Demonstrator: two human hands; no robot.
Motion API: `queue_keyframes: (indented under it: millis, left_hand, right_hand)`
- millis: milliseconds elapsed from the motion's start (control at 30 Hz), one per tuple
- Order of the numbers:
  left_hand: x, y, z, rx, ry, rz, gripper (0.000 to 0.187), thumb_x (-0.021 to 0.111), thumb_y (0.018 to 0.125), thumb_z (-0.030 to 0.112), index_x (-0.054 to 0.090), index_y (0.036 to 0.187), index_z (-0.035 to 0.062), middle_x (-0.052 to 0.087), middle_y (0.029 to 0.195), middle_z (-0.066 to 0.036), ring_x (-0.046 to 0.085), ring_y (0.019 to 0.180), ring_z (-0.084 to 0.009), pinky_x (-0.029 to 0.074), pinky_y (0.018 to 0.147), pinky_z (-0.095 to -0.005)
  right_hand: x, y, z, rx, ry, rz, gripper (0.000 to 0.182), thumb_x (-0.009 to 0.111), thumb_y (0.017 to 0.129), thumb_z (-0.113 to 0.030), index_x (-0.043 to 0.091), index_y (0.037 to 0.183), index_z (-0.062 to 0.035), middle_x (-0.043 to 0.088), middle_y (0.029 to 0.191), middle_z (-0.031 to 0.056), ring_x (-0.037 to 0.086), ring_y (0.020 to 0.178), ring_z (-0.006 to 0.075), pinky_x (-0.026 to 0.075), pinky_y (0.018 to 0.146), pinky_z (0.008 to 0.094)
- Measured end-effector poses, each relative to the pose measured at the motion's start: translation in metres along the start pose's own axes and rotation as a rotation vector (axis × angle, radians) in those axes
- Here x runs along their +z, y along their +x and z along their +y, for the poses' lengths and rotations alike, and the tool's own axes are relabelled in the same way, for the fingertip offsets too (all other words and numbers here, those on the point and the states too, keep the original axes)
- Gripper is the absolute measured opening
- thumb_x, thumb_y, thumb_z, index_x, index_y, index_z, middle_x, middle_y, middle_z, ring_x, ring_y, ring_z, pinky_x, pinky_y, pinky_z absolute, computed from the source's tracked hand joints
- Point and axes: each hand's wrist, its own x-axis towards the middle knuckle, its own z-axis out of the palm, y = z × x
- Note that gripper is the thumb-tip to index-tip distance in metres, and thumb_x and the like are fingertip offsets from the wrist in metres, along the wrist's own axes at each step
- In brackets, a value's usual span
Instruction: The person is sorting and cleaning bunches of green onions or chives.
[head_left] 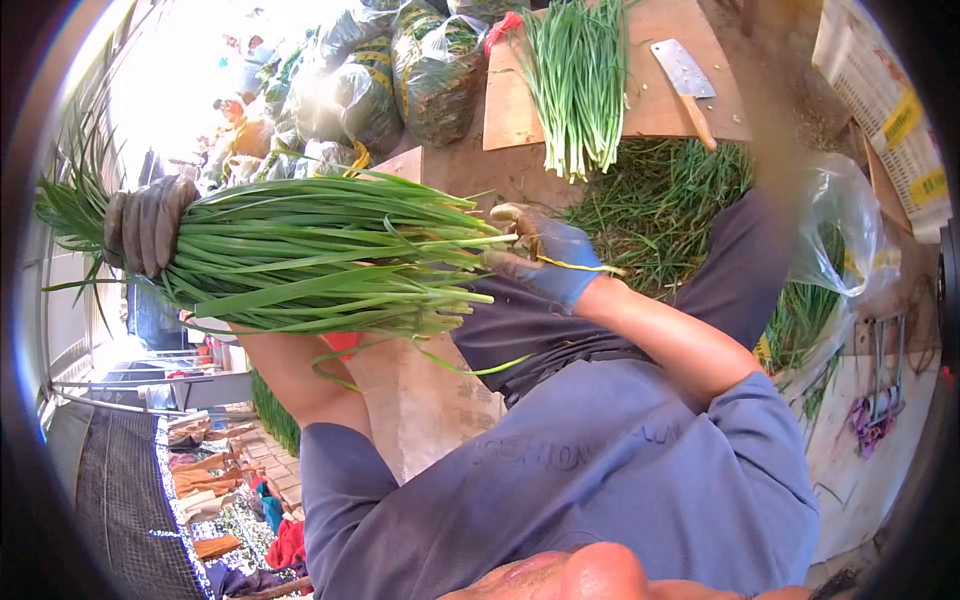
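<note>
Bright light, we get blown-out glare beyond the board's (pixel 508 112) left edge, blurry smudge off its right corner, dark fisheye rim

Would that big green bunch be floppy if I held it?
Probably bendy: its thin leaves fan out past the left hand. Some might slip out, since loose strands hang below. The pale ends look straighter, so maybe stiffer.

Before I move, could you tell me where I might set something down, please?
The wooden board has mostly bare strips between its garlic chives and the cleaver, and left of those chives. Loose greens crowd the near side; plastic bags, the left.
</note>
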Motion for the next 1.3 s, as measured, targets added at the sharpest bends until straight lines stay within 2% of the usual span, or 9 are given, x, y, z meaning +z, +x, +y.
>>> queue_keyframes:
  millis: [200, 267, 333, 400, 567, 767, 1000, 1233, 1300]
  left_hand:
    - [0.021, 0.001, -0.019, -0.003, 0.08, 0.123, 0.018, 0.05, 0.097, 0.011, 0.061, 0.084, 0.0042, 0.068, 0.064, -0.005, 0.065, 0.052, -0.0118, 0.058, 0.05, -0.0258]
    - [0.018, 0.0, -0.012, -0.002, 0.02, 0.058, 0.018, 0.05, 0.097, 0.011, 0.061, 0.084, 0.0041, 0.068, 0.064, -0.006, 0.065, 0.052, -0.012, 0.058, 0.05, -0.026]
    - [0.022, 0.0, -0.006, -0.004, -0.004, 0.015, 0.018, 0.05, 0.097, 0.011, 0.061, 0.084, 0.004, 0.068, 0.064, -0.006, 0.065, 0.052, -0.0122, 0.058, 0.05, -0.0262]
    - [0.025, 0.0, -0.008, -0.009, -0.029, -0.011, 0.018, 0.05, 0.097, 0.011, 0.061, 0.084, 0.0039, 0.068, 0.064, -0.006, 0.065, 0.052, -0.0124, 0.058, 0.05, -0.0265]
    - [0.03, -0.003, -0.016, -0.023, -0.074, -0.051, 0.019, 0.049, 0.097, 0.011, 0.061, 0.084, 0.0036, 0.068, 0.064, -0.006, 0.065, 0.053, -0.013, 0.058, 0.05, -0.027]
    - [0.04, 0.002, -0.024, -0.038, -0.088, -0.079, 0.019, 0.049, 0.097, 0.011, 0.061, 0.085, 0.0033, 0.068, 0.064, -0.007, 0.066, 0.053, -0.0137, 0.058, 0.051, -0.0276]
    - [0.044, 0.002, -0.029, -0.049, -0.099, -0.095, 0.019, 0.049, 0.097, 0.011, 0.061, 0.085, 0.003, 0.067, 0.065, -0.008, 0.066, 0.054, -0.0145, 0.059, 0.051, -0.0284]
    - [0.051, 0.003, -0.032, -0.063, -0.126, -0.122, 0.019, 0.049, 0.097, 0.011, 0.061, 0.085, 0.0026, 0.067, 0.065, -0.009, 0.066, 0.054, -0.0153, 0.059, 0.052, -0.0292]
    - [0.052, 0.004, -0.033, -0.067, -0.136, -0.128, 0.019, 0.049, 0.097, 0.01, 0.061, 0.085, 0.0025, 0.067, 0.065, -0.009, 0.066, 0.054, -0.0156, 0.059, 0.052, -0.0294]
  right_hand:
    - [-0.009, -0.001, 0.014, -0.201, -0.331, 0.065, 0.017, 0.061, 0.09, -0.018, 0.06, 0.102, -0.0061, 0.064, 0.086, 0.0178, 0.062, 0.08, 0.0408, 0.05, 0.067, 0.0447]
    - [-0.028, -0.02, 0.037, -0.133, -0.382, -0.103, 0.022, 0.061, 0.089, -0.026, 0.062, 0.1, -0.007, 0.065, 0.089, 0.0187, 0.063, 0.081, 0.0408, 0.05, 0.069, 0.0461]
    - [-0.039, -0.039, 0.083, 0.316, -0.633, -0.609, 0.03, 0.061, 0.087, -0.036, 0.065, 0.099, -0.0081, 0.066, 0.091, 0.0191, 0.064, 0.082, 0.0403, 0.05, 0.071, 0.0491]
    - [-0.056, -0.05, 0.083, 0.296, -0.851, -0.784, 0.037, 0.059, 0.089, -0.043, 0.067, 0.103, -0.0101, 0.067, 0.098, 0.0174, 0.065, 0.088, 0.0373, 0.049, 0.076, 0.0482]
    - [-0.041, -0.002, 0.002, -0.304, -0.429, -0.007, 0.038, 0.058, 0.092, -0.036, 0.059, 0.122, -0.0136, 0.068, 0.104, 0.0123, 0.063, 0.096, 0.0358, 0.048, 0.082, 0.0468]
    - [-0.018, 0.026, -0.007, -0.311, -0.272, -0.248, 0.031, 0.065, 0.088, -0.032, 0.064, 0.11, -0.01, 0.067, 0.106, 0.0126, 0.062, 0.098, 0.0345, 0.048, 0.083, 0.0436]
    - [-0.041, 0.001, 0.012, -0.438, -0.36, -0.177, 0.021, 0.064, 0.085, -0.019, 0.064, 0.103, -0.0089, 0.066, 0.093, 0.0121, 0.062, 0.084, 0.0357, 0.047, 0.073, 0.0445]
    - [-0.088, -0.061, 0.07, 0.284, -0.703, -0.874, 0.022, 0.062, 0.089, -0.033, 0.065, 0.093, -0.0118, 0.066, 0.084, 0.0182, 0.063, 0.08, 0.0398, 0.049, 0.073, 0.0489]
    - [-0.082, -0.042, 0.046, 0.156, -0.753, -0.695, 0.038, 0.061, 0.088, -0.043, 0.063, 0.11, -0.0117, 0.066, 0.103, 0.0164, 0.062, 0.101, 0.0365, 0.047, 0.087, 0.0457]
